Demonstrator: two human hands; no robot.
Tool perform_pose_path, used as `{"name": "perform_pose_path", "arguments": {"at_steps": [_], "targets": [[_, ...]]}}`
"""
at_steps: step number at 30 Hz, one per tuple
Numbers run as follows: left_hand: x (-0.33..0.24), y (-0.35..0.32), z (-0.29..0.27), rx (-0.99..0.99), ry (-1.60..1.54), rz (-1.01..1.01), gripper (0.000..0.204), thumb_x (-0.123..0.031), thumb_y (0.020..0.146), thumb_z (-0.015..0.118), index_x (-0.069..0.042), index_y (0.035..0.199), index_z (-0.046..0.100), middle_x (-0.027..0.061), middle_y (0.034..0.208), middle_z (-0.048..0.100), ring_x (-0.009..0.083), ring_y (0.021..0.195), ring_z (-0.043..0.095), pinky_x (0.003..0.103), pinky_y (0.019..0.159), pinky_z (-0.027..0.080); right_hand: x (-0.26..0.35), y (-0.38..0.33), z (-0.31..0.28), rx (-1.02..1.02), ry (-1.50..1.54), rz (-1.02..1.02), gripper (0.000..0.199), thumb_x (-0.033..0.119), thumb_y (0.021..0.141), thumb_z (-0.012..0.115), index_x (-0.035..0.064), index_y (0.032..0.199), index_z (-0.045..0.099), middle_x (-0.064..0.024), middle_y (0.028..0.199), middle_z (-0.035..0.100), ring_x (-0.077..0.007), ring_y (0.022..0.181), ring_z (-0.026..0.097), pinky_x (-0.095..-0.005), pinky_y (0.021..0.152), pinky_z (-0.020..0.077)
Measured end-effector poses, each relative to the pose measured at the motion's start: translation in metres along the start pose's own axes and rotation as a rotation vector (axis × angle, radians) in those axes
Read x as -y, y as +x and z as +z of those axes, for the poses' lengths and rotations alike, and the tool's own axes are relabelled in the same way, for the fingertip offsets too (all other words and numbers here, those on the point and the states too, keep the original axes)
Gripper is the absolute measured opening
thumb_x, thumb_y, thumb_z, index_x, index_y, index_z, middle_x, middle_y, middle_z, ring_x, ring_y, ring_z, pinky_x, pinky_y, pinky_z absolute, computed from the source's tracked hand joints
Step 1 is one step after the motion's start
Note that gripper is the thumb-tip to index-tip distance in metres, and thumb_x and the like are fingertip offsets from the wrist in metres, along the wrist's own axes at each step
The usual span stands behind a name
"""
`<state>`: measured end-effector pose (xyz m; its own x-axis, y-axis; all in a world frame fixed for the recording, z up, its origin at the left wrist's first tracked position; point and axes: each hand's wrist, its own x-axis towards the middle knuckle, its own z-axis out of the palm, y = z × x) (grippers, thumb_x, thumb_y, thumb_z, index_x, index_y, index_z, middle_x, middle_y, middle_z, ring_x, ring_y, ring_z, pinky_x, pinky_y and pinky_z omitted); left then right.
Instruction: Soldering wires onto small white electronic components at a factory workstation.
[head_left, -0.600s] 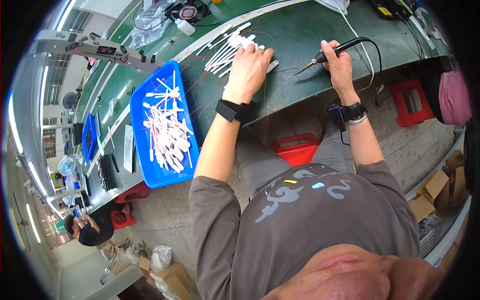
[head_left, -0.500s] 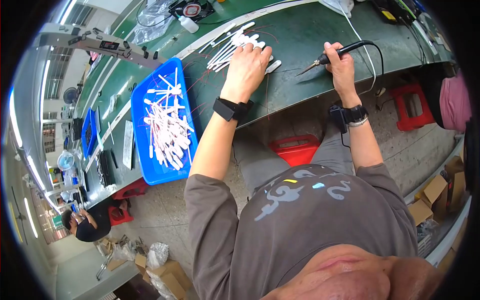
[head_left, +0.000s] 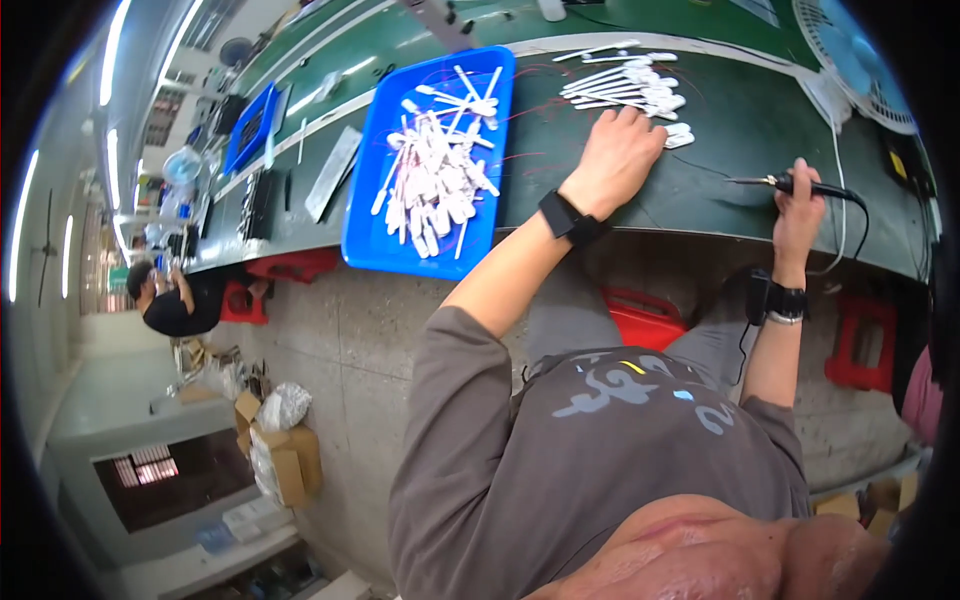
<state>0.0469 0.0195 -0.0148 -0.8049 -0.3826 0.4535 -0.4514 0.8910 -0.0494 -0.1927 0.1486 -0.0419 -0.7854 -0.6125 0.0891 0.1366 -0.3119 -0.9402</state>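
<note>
My right hand point(head_left: 794, 222) grips a black-handled soldering iron point(head_left: 832, 190) near the front of its handle. The metal tip points left, just above the green table. My left hand point(head_left: 617, 165) is palm down at the near edge of a pile of white stick-like pieces point(head_left: 610, 88) with thin red wires. Its fingers are bent and closed, their tips hidden, so what they pinch cannot be made out. Right beside those fingers lies a short white piece point(head_left: 679, 135). A dark thin wire runs from near it toward the iron's tip.
To the left, a blue tray point(head_left: 355, 235) holds many more white pieces with red wires. A fan point(head_left: 858, 60) stands at the back right. A white cable point(head_left: 838, 150) passes behind my right hand. A red stool point(head_left: 645, 318) is below the table edge.
The whole view has shifted, so table, tray and hands appear farther right. My left hand remains by the white pieces, and my right hand still holds the soldering iron, its tip now more level.
</note>
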Motion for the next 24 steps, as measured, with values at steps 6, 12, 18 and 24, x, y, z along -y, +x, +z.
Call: {"name": "perform_pose_path", "arguments": {"at_steps": [6,12,18,24], "targets": [[0.019,0.005,-0.001,-0.076,0.070,-0.060,0.010,-0.018,0.074,0.067,-0.009,0.079,0.064,0.0071,0.080,0.061,0.0259,0.085,0.058,0.040,0.075,0.046,0.001,-0.001,-0.001,0.064,0.078,0.013,0.019,0.024,0.094,0.063,0.0100,0.082,0.058,0.0056,0.071,0.049,-0.0011,0.055,0.038,-0.0183,0.049,0.0275],[0.078,-0.012,-0.097,-0.054,-0.050,-0.218,0.014,-0.020,0.081,0.067,-0.010,0.090,0.072,0.0105,0.084,0.069,0.0308,0.081,0.066,0.040,0.073,0.053,0.001,0.001,-0.003,0.024,0.054,0.015,0.021,0.024,0.094,0.063,0.0098,0.081,0.057,0.0056,0.070,0.049,-0.0013,0.055,0.037,-0.0188,0.048,0.0264],[0.197,-0.084,-0.148,0.166,0.047,-0.548,0.017,-0.023,0.079,0.066,-0.013,0.089,0.074,0.0106,0.083,0.071,0.0308,0.078,0.068,0.040,0.071,0.054,0.003,0.001,0.001,0.044,0.057,-0.012,0.020,0.024,0.097,0.059,0.0100,0.082,0.057,0.0053,0.068,0.048,-0.0014,0.053,0.035,-0.0194,0.048,0.0265],[0.202,-0.119,-0.138,0.535,-0.062,-0.618,0.020,-0.026,0.078,0.067,-0.012,0.090,0.074,0.0112,0.083,0.071,0.0296,0.079,0.069,0.038,0.072,0.055,0.000,0.003,-0.005,0.071,0.060,-0.034,0.020,0.023,0.098,0.058,0.0093,0.083,0.057,0.0050,0.067,0.047,-0.0017,0.052,0.033,-0.0203,0.048,0.0252]]}}
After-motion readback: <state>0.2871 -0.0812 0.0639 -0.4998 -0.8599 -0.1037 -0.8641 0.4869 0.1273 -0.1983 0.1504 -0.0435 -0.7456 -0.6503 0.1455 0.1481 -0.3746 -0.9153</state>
